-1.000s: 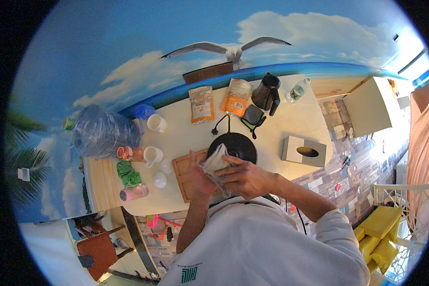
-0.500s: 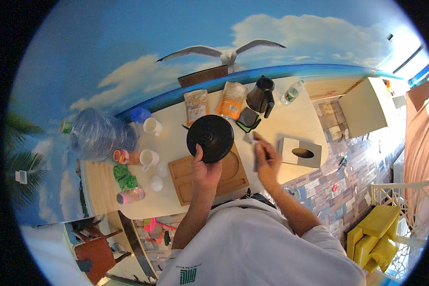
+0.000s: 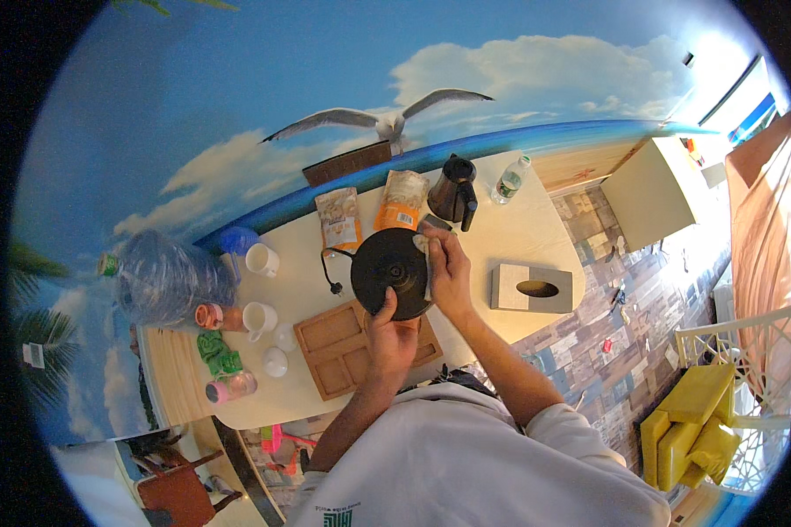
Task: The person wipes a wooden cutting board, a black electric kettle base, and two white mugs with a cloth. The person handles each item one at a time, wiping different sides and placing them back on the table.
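Observation:
A round black kettle base [image 3: 382, 263] is held up over the table, tilted toward me. My left hand [image 3: 394, 342] grips its near edge, thumb on the face. At its right rim is my right hand [image 3: 449, 274], fingers closed on a pale cloth [image 3: 422, 241] that touches the edge. Much of the cloth is hidden by the fingers and the base. The cord with its plug [image 3: 334, 286] dangles off the left side. Behind the base stands the dark electric kettle [image 3: 453, 191]. Below it lies a wooden compartment tray [image 3: 325, 350], partly covered by my left hand and the base.
Two food pouches [image 3: 338, 221] and a water bottle [image 3: 511, 181] stand along the back. A tissue box [image 3: 547, 300] sits right. On the left are white mugs [image 3: 257, 323], a large water jug [image 3: 171, 281], a green item [image 3: 216, 353] and a pink-capped bottle [image 3: 233, 386].
My right hand has moved left with the cloth and now meets the base's right rim. The view has shifted slightly. The cord and plug now show hanging at the left.

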`<act>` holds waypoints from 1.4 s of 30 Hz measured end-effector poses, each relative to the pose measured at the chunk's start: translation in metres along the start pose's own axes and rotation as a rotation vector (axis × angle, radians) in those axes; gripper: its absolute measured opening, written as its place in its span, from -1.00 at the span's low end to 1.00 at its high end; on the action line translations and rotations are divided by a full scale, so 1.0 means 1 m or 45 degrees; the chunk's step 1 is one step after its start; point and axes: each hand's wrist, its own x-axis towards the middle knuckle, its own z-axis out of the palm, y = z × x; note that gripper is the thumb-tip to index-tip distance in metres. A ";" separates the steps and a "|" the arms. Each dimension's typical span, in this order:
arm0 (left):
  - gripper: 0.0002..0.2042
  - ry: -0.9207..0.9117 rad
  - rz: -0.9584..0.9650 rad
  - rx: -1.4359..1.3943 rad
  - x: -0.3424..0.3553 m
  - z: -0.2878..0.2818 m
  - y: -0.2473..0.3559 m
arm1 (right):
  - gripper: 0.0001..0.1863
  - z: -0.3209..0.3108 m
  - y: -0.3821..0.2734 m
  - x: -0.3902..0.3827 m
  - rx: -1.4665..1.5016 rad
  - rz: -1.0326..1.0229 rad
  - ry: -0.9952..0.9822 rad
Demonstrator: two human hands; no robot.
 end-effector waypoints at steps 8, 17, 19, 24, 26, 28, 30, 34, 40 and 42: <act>-0.55 -0.061 -0.250 0.093 -0.010 -0.021 0.012 | -0.78 -0.021 0.015 0.042 -0.123 0.261 -0.458; -0.60 -0.054 -0.291 0.090 -0.007 -0.016 0.029 | -0.70 -0.016 -0.011 -0.016 -0.402 0.177 -0.140; -0.60 -0.032 -0.201 0.137 -0.004 -0.018 0.020 | -0.65 -0.016 -0.005 -0.028 -0.499 -0.064 -0.068; -0.59 -0.013 -0.156 0.126 -0.001 -0.023 0.021 | -0.62 -0.016 -0.019 -0.041 -0.362 0.007 -0.124; -0.58 -0.057 -0.192 0.190 -0.004 -0.022 0.030 | -0.61 -0.024 -0.016 -0.030 -0.305 -0.080 -0.241; -0.56 -0.096 -0.259 0.256 -0.009 -0.022 0.035 | -0.65 -0.028 -0.016 -0.016 -0.275 -0.134 -0.352; -0.56 -0.092 -0.323 0.241 -0.011 -0.029 0.035 | -0.67 -0.033 -0.013 0.001 -0.205 -0.073 -0.598; -0.57 -0.074 -0.417 0.271 -0.015 -0.036 0.036 | -0.69 -0.036 -0.008 0.028 -0.215 0.073 -1.015; -0.59 -0.049 -0.312 0.281 -0.016 -0.025 0.041 | -0.72 -0.030 -0.014 0.021 -0.194 0.152 -0.856; -0.59 -0.004 -0.228 0.275 -0.014 -0.031 0.038 | -0.72 -0.030 -0.018 0.006 -0.141 0.102 -0.665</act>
